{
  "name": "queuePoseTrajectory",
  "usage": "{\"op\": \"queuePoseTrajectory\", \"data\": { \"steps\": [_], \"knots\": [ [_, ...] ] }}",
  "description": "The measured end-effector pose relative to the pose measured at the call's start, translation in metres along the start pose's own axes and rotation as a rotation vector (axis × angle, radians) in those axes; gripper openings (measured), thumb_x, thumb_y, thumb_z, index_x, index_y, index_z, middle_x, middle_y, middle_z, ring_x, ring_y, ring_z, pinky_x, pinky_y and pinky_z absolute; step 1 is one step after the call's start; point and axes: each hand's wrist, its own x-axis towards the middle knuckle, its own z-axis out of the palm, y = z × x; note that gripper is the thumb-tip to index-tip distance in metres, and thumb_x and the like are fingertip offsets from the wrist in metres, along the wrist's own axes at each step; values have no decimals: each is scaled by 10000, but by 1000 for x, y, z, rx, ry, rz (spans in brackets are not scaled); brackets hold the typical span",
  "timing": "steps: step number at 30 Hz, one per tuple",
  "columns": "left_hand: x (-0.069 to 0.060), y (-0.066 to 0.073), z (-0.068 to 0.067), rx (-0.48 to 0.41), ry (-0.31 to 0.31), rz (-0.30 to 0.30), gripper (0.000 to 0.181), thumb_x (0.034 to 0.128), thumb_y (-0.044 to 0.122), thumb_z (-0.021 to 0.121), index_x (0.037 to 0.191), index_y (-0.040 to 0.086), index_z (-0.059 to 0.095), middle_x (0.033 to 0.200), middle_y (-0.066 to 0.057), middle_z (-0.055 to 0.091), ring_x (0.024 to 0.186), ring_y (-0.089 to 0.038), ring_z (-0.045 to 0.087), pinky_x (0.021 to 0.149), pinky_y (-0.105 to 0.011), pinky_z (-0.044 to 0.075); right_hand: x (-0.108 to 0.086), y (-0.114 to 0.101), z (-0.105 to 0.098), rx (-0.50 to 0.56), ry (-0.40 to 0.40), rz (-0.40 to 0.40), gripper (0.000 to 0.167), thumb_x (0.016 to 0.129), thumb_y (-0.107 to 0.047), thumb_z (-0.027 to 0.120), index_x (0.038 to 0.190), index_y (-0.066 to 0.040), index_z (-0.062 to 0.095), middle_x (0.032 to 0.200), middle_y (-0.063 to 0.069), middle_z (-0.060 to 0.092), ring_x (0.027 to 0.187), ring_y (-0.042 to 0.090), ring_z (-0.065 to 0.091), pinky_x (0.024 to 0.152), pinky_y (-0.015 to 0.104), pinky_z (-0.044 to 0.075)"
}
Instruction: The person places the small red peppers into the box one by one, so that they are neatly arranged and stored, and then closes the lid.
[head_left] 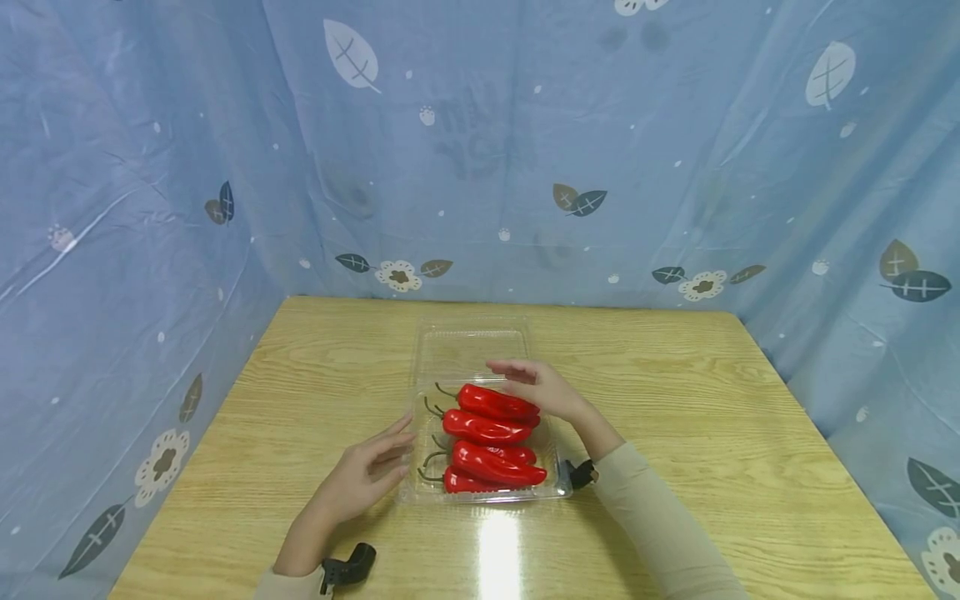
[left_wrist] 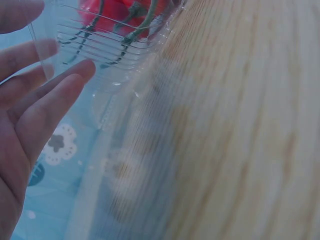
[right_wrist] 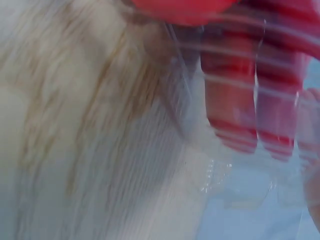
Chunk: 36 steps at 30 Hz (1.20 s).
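Note:
Several red peppers (head_left: 487, 427) with thin green stems lie crosswise in a clear plastic clamshell box (head_left: 491, 499), stems to the left. Its lid (head_left: 471, 354) is folded back flat on the far side. My left hand (head_left: 362, 475) is beside the box's left wall, fingers loosely extended; in the left wrist view its fingertips (left_wrist: 86, 70) are close to the ribbed plastic, and contact is hard to tell. My right hand (head_left: 543, 390) reaches over the far right corner, above the rearmost pepper. Through clear plastic, the right wrist view shows straight fingers (right_wrist: 230, 95).
The box stands on a light wooden table (head_left: 675, 392). A blue leaf-patterned curtain (head_left: 480, 225) closes in the back and both sides. Black wrist camera mounts (head_left: 349, 567) sit on both wrists, the right one close to the box's right side.

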Motion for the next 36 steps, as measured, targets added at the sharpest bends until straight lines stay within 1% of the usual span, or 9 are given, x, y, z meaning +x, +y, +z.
{"op": "queuePoseTrajectory", "data": {
  "steps": [3,8,15,18,22,27,30,32,36],
  "knots": [
    [0,0,0,6,-2,5,411,924,65,601,1301,-70,514,1506,-211,321,1143,-341,592,917,-375,547,-2,1,-3,26,9,1,430,957,-106,553,1368,-3,479,1398,222,479,1309,364,444,1093,427,409],
    [-1,0,-1,-1,-3,9,411,923,54,598,1303,-76,510,1505,-220,319,1138,-352,592,910,-374,550,-6,-1,-8,14,45,10,423,957,-60,534,1365,31,468,1388,201,497,1300,403,436,1070,462,428],
    [-2,0,-1,16,5,9,413,921,59,604,1303,-69,515,1505,-208,327,1136,-338,598,905,-361,556,-18,-27,-17,28,84,14,429,951,-33,526,1350,100,442,1386,258,473,1297,413,436,1058,485,434],
    [-1,0,-1,19,7,9,413,916,53,608,1301,-65,518,1504,-205,330,1135,-332,600,906,-357,556,-18,-10,-23,31,106,5,442,951,-70,543,1362,66,449,1396,232,475,1306,394,434,1092,482,394],
    [-1,1,-1,19,8,1,415,914,51,611,1304,-60,519,1507,-197,331,1138,-329,599,911,-351,555,-16,13,-32,-1,145,5,455,950,-109,563,1372,24,457,1409,202,474,1307,355,445,1129,470,348],
    [-1,2,-1,27,12,0,411,914,49,609,1300,-62,521,1501,-202,337,1133,-335,600,910,-353,556,-21,6,-37,-2,172,11,469,943,-36,551,1366,110,411,1398,290,438,1303,438,409,1136,524,310],
    [-1,2,-1,31,11,5,408,914,46,608,1295,-71,521,1496,-216,338,1127,-341,602,907,-366,555,-24,0,-39,6,184,31,474,944,-22,542,1368,128,392,1398,307,425,1306,461,390,1136,546,295],
    [-1,2,0,28,10,4,408,913,48,609,1293,-74,521,1494,-220,337,1125,-342,603,906,-370,554,-25,5,-40,-5,196,49,470,950,-28,536,1377,108,396,1404,294,427,1311,441,397,1138,533,302],
    [0,3,0,9,4,-14,415,916,61,610,1304,-57,518,1507,-199,327,1138,-331,597,913,-358,550,-22,23,-44,-24,222,85,468,955,-48,535,1383,86,401,1407,293,423,1311,422,408,1139,519,313]
  ]
}}
